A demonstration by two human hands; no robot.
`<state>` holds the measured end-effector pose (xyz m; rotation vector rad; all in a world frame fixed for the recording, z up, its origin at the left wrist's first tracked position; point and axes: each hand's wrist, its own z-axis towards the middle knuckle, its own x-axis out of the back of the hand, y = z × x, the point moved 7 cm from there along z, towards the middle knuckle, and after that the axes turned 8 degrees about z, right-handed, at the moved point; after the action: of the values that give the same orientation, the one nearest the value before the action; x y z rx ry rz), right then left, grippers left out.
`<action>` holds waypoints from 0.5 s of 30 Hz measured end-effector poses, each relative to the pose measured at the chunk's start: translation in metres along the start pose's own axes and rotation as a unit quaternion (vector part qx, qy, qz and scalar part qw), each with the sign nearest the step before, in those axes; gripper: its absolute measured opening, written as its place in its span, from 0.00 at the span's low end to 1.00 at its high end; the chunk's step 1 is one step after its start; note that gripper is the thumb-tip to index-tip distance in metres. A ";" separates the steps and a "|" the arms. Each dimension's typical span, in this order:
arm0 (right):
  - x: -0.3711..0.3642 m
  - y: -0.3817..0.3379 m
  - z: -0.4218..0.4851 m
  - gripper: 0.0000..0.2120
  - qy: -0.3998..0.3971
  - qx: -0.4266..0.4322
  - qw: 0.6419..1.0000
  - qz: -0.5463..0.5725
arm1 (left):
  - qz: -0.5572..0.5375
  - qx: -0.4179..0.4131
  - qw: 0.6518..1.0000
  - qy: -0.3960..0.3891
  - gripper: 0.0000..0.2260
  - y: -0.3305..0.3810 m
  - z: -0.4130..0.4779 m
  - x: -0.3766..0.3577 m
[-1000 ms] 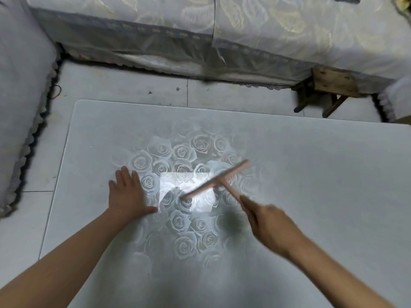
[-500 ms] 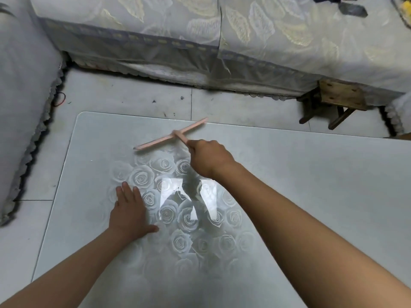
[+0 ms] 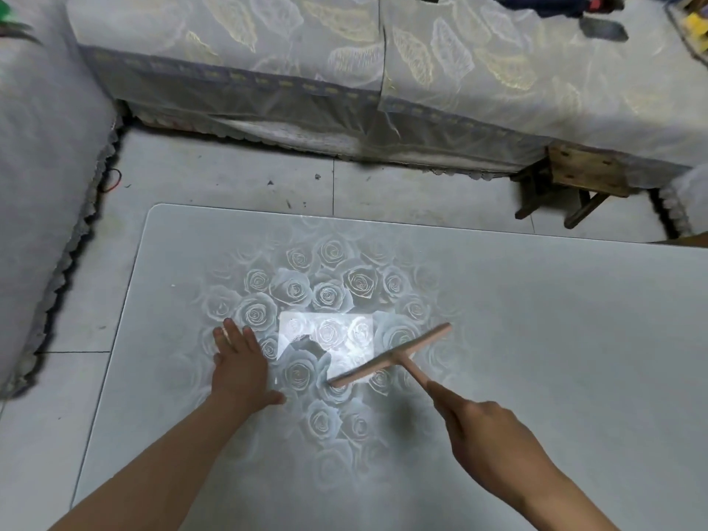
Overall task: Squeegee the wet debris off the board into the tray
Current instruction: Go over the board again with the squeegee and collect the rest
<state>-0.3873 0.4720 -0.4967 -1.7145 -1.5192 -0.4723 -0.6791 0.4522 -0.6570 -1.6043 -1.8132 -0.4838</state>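
While the left hand (image 3: pixel 239 371) lies flat and open left of the bright patch (image 3: pixel 344 331) on the desk (image 3: pixel 555 339), the right hand (image 3: pixel 486 438) has its grip curled round the squeegee (image 3: pixel 390 356), blade right of that patch; mid-wipe, I think; next, press and pull toward the unseen tray.

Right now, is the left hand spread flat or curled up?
Spread flat: the left hand lies palm down on the board, fingers straight and thumb out to the side.
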 end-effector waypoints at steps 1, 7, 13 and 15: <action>0.000 0.005 -0.010 0.25 0.012 -0.002 1.000 0.017 | 0.000 0.001 1.000 -0.001 0.62 0.002 -0.001 0.001; -0.004 0.030 -0.066 0.21 0.064 0.012 0.993 0.103 | -0.008 0.008 1.000 0.021 0.56 -0.008 -0.006 0.011; -0.008 0.095 -0.131 0.21 0.093 -0.004 0.981 0.169 | 0.008 -0.037 0.994 0.102 0.37 0.048 -0.064 0.032; -0.014 0.116 -0.150 0.21 0.088 -0.014 0.979 0.181 | 0.004 -0.062 0.993 0.103 0.31 0.078 -0.086 0.033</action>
<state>-0.2472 0.3531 -0.4483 -1.8671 -1.0502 -0.4421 -0.5841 0.4335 -0.5850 -1.5796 -1.6482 -0.7433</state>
